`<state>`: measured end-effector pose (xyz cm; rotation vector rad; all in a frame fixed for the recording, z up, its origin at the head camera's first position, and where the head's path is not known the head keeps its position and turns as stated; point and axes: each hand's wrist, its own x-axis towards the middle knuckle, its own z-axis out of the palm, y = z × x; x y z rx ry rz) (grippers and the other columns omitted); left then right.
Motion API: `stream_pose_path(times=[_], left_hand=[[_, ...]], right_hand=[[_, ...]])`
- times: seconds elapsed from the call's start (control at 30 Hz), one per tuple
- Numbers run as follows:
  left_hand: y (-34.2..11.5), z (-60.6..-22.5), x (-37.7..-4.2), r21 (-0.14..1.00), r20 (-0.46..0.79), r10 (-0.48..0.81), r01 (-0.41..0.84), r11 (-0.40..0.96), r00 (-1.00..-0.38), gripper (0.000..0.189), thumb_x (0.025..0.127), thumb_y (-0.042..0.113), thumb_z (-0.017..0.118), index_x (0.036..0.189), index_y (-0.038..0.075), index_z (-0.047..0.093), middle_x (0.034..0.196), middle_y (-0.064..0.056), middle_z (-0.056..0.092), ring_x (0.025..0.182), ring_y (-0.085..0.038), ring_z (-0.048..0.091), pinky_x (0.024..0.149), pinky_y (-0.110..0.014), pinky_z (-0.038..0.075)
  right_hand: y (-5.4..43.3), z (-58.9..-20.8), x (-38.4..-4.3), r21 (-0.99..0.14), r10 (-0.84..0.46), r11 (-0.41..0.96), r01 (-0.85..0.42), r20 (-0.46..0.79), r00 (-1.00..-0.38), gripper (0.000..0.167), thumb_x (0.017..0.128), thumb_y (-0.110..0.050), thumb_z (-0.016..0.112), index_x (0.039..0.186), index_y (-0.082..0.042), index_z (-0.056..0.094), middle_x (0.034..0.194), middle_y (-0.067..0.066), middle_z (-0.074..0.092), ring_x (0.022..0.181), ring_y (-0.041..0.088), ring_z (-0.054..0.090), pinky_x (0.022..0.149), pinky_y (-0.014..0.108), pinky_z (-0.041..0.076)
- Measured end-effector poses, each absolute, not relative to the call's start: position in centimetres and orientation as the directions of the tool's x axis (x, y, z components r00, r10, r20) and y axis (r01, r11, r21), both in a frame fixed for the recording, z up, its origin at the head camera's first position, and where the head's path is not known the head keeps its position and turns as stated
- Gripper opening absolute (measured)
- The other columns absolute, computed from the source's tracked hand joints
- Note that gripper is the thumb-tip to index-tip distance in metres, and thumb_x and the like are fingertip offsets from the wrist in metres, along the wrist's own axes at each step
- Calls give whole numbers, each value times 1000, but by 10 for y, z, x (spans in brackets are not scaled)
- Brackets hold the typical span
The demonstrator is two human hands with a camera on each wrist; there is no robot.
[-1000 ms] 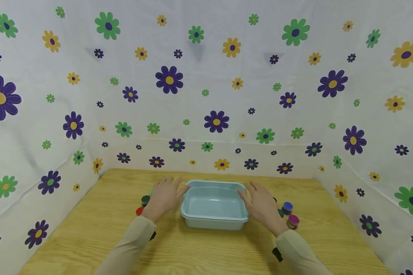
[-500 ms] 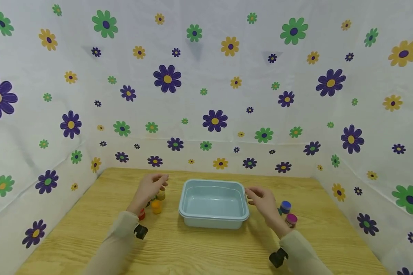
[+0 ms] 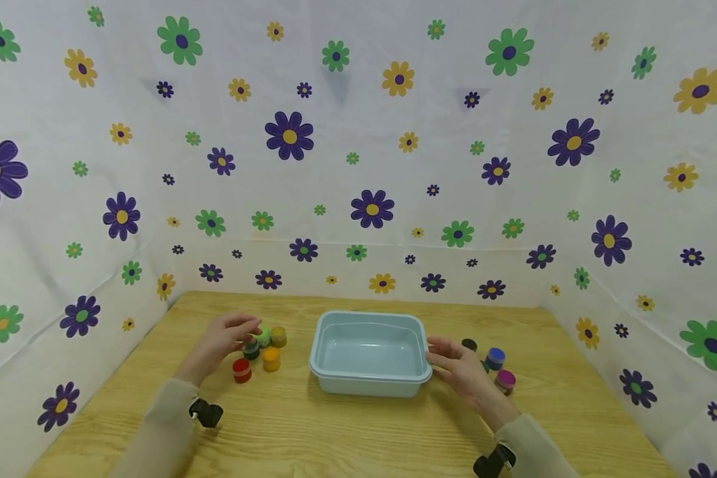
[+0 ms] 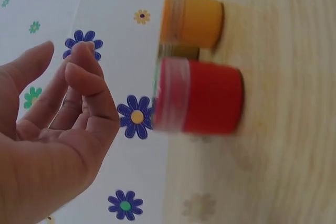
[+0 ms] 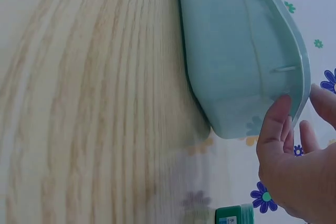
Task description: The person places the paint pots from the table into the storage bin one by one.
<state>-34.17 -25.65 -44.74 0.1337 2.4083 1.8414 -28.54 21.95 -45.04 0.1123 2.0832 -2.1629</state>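
A pale blue plastic tub [image 3: 370,386] stands in the middle of the table. My left hand [image 3: 218,342] is over the table to its left, loosely bent and holding nothing, beside a group of small paint jars. Nearest to it are a dark green jar [image 3: 251,350] and a red jar [image 4: 212,97]; an orange jar [image 3: 271,359], a light green jar [image 3: 264,335] and an olive-yellow jar [image 3: 279,337] sit close by. At the tub's right end is my right hand [image 3: 463,370], its relaxed fingertips at the rim; whether they touch it, I cannot tell.
Right of the right hand stand a blue-lidded jar [image 3: 495,358], a magenta-lidded jar [image 3: 505,382] and a black-lidded jar [image 3: 469,344]. A green jar [image 5: 233,215] is partly hidden by the hand. White flower-patterned sheeting [image 3: 322,166] encloses the table's back and sides.
My left hand has moved left, away from the tub, bringing the jars on that side into view. The right hand has stayed at the tub's right end, its fingers drawn closer together.
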Motion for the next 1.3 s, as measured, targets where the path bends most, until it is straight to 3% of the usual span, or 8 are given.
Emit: stream_pose_path(times=[0.2,0.27,0.47,0.7,0.9,1.3], left_hand=[[-280,-457,-336,960,-89,199,-31,279,-976,49,92,30,69,124,-6,61,107,-3,69,96,-21,60,83,-33,52],[-287,-460,-335,959,-105,239,-34,282,-965,49,92,28,70,125,-6,60,113,-7,69,97,-19,61,84,-33,52],[-302,-465,-331,949,-160,353,-45,312,-922,52,92,24,69,132,-7,54,130,-20,61,101,-16,62,85,-32,53],[-306,-467,-328,937,-231,441,-76,340,-868,57,87,22,75,134,-5,54,124,-12,66,101,-22,65,85,-36,57],[-306,-468,-329,941,-242,499,-76,328,-832,59,86,12,74,137,-8,50,132,-17,60,108,-21,62,88,-33,56],[-303,-469,-332,923,-246,503,-42,382,-828,49,85,9,74,130,-5,58,125,-12,64,100,-19,58,80,-28,55]], right_hand=[[223,-454,-285,-981,-112,-59,185,-178,-978,62,92,-12,69,147,-9,42,139,19,48,109,19,61,96,37,55],[224,-455,-284,-981,-129,-60,186,-177,-976,65,92,-12,69,149,-10,39,141,20,48,109,19,62,95,37,55],[226,-456,-283,-977,-144,-75,198,-186,-972,67,91,-11,70,150,-10,38,136,18,54,104,19,65,91,35,57],[226,-452,-284,-970,-153,-91,228,-212,-965,70,90,-11,71,151,-11,37,124,10,61,97,18,68,86,35,59],[227,-453,-283,-969,-167,-80,233,-217,-962,71,90,-11,71,152,-11,35,123,10,62,98,18,67,87,35,58],[226,-453,-283,-966,-155,-88,244,-228,-961,69,91,-12,70,151,-12,37,122,9,63,98,18,67,86,36,58]])
